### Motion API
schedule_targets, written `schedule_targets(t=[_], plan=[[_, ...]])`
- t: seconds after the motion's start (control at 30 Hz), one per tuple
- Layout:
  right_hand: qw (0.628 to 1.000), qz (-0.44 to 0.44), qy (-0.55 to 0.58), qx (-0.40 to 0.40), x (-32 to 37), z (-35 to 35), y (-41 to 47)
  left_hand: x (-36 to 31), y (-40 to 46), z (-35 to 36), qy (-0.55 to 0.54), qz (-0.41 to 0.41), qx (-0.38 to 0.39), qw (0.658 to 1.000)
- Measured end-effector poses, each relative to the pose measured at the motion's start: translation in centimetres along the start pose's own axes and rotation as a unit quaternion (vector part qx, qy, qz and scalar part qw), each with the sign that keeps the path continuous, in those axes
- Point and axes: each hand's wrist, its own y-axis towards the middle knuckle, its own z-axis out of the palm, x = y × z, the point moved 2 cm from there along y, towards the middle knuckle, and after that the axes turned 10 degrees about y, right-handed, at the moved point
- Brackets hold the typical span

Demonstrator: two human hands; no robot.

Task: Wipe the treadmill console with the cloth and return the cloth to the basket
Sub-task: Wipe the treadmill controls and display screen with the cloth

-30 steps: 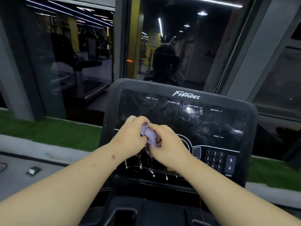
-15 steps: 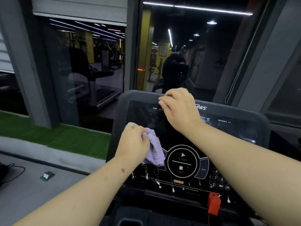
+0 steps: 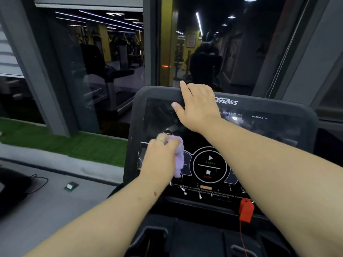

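Left hand [image 3: 159, 158] has the purple cloth [image 3: 178, 158] bunched in its curled fingers, pressed against the console [image 3: 278, 138] just left of the START/STOP dial [image 3: 209, 165]. Right hand [image 3: 197, 105] grips the console's top edge, fingers hooked over it, thumb on the screen. My right forearm blocks a fair chunk of the display, so I can't read the middle labels. Red safety clip [image 3: 246, 210] hangs below, cord [image 3: 243, 240] running off-frame. Small white drips, probably cleaner, sit under the dial. Green turf [image 3: 74, 145] lies left, under the window [image 3: 104, 62].
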Motion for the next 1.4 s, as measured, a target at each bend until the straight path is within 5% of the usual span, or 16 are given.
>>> schedule_targets(t=[0.13,0.2,0.27,0.33,0.43,0.5,0.63,0.8,0.87,0.93,1.0,1.1,1.3,1.4], plan=[[1.0,-0.004,0.006,0.016,-0.2,-0.3,0.0,-2.6,-3.6,1.2,-0.061,0.052,0.156,0.985],[1.0,-0.007,0.009,0.023,-0.3,-0.4,0.0,-1.2,-1.3,-1.0,-0.168,-0.03,0.079,0.982],[1.0,-0.001,0.006,0.029,-0.3,-0.3,0.0,-0.2,0.2,-2.4,-0.281,-0.181,-0.002,0.943],[1.0,0.006,0.002,0.027,-0.1,-0.3,0.0,-1.8,-0.9,-2.2,-0.356,-0.23,0.0,0.906],[1.0,0.013,0.0,0.022,0.1,-0.1,-0.1,-3.8,-2.8,-1.3,-0.303,-0.174,0.117,0.93],[1.0,0.01,0.003,0.026,0.1,-0.2,-0.2,-2.3,-1.1,-2.3,-0.247,-0.172,0.101,0.948],[0.999,0.011,0.006,0.032,-0.1,-0.1,-0.3,-0.6,1.3,-4.5,-0.251,-0.246,0.005,0.936],[0.999,0.009,0.01,0.029,0.0,-0.3,-0.3,-3.4,-0.4,-2.5,-0.377,-0.231,0.135,0.887],[0.999,0.008,0.013,0.035,0.0,-0.4,-0.2,-0.8,2.3,-3.3,-0.302,-0.229,0.078,0.922],[0.999,0.009,0.016,0.037,-0.2,-0.4,-0.2,0.9,3.5,-4.1,-0.073,-0.186,-0.021,0.98],[0.999,0.007,0.017,0.03,-0.2,-0.3,-0.2,-0.9,1.7,-3.1,0.002,-0.111,-0.019,0.994],[1.0,0.006,0.014,0.023,-0.1,-0.3,-0.3,-4.4,-2.0,-0.1,-0.058,-0.001,0.107,0.993],[1.0,0.006,0.015,0.027,-0.3,-0.2,-0.2,0.5,1.7,-3.5,-0.157,-0.219,-0.021,0.963],[1.0,0.009,0.01,0.02,-0.1,-0.3,-0.1,-3.7,-2.0,-1.8,-0.288,-0.221,0.078,0.929]])
